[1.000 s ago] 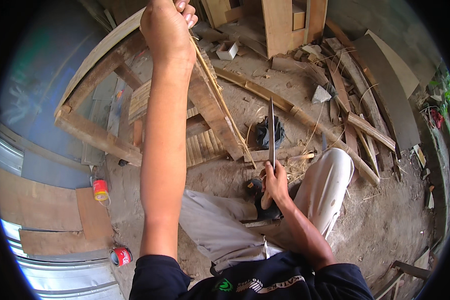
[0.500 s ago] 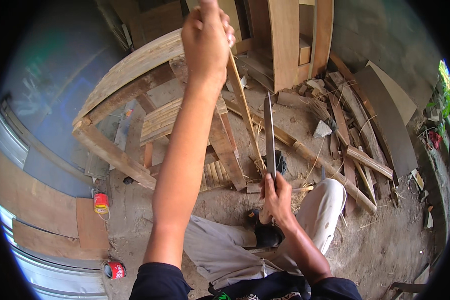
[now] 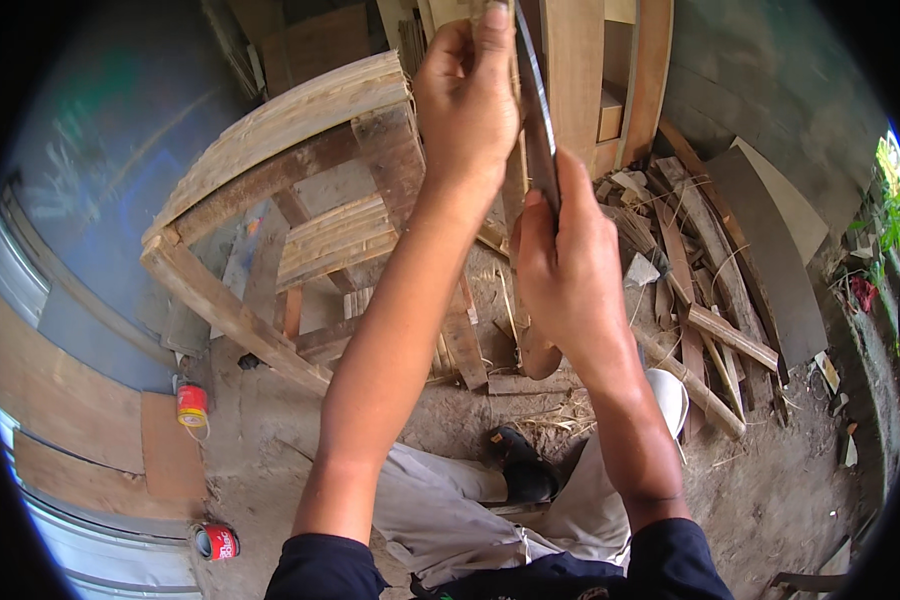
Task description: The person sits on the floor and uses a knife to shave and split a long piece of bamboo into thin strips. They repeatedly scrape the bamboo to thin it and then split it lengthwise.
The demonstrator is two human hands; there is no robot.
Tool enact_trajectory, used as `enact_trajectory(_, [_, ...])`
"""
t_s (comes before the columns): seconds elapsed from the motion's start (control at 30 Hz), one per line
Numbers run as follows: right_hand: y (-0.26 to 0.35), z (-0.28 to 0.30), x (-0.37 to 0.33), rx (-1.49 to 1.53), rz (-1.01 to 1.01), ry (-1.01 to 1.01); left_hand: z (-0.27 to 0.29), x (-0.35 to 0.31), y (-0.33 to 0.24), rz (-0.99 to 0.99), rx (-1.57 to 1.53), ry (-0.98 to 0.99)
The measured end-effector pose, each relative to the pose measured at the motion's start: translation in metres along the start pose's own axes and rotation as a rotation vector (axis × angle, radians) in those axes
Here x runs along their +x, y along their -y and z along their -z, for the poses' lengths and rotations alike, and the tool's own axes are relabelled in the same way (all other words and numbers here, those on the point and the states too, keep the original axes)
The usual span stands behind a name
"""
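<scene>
Raised in front of me, my left hand (image 3: 470, 105) is closed around the upper part of a narrow bamboo strip (image 3: 512, 195). My right hand (image 3: 575, 260) grips the wooden handle of a long-bladed machete (image 3: 538, 110), the butt of the handle showing below the fist. The blade points up and lies close along the strip, beside my left thumb; whether it touches cannot be told. Behind my left forearm stands a wooden frame (image 3: 232, 300) with bamboo slats (image 3: 300, 108) across its top and more slats lower down.
A bamboo pole (image 3: 705, 400) lies right of my knee, near a heap of scrap boards (image 3: 715, 230). Plywood panels (image 3: 570, 90) lean at the back. Two red cans (image 3: 192, 404) stand on the left. Shavings (image 3: 560, 415) litter the floor by my shoe (image 3: 530, 475).
My right hand has risen with the machete from near my knee to the strip's upper part, beside my left hand. The left hand has shifted slightly right and down, still holding the strip.
</scene>
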State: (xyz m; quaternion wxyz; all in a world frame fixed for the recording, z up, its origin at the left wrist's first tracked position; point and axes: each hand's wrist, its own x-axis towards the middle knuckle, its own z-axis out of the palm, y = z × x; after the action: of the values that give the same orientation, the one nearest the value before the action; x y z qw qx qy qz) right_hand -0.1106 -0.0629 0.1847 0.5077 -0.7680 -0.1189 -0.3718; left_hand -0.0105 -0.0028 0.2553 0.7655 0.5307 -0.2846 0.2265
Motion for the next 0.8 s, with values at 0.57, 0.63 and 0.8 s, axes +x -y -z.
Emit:
enact_trajectory(0.57, [-0.155, -0.017, -0.169, -0.235, -0.593, 0.436, 0.019, 0.01, 0.006, -0.079, -0.244, 0.18])
enact_trajectory(0.63, [-0.167, -0.012, -0.192, -0.243, -0.562, 0.423, 0.016, 0.007, 0.005, -0.116, -0.25, 0.189])
enact_trajectory(0.8, [-0.163, -0.016, -0.196, -0.112, -0.506, 0.248, 0.001, 0.003, 0.016, -0.119, -0.19, 0.185])
